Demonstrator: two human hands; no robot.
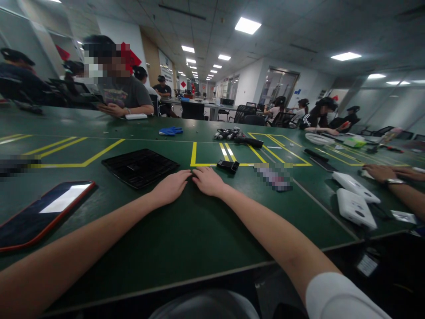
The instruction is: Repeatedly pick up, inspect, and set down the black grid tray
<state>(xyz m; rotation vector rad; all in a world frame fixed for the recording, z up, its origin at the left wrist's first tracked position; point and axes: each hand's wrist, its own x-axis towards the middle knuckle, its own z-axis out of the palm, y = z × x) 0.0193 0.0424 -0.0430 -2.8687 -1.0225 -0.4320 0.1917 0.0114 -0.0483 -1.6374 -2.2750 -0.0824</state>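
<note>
My left hand [171, 188] lies palm down on the green table [186, 248], its fingers stretched forward and holding nothing. Beside it my right hand [208, 180] rests the same way, empty, with the fingertips of both hands nearly meeting. A flat black plastic panel with a ribbed inside [141, 166] lies just beyond my left hand; I cannot tell whether they touch. Right of my right hand is a small black clip-like object [227, 166]. At the far left lies a large phone or tablet in an orange-red case [49, 212], a bright reflection on its screen.
Yellow tape [194, 154] marks areas on the table. Farther back are a blue glove [171, 131] and bundled cables [229, 134]. White power strips [357, 208] lie right, near another person's hand [380, 173]. A person [128, 95] sits across the table.
</note>
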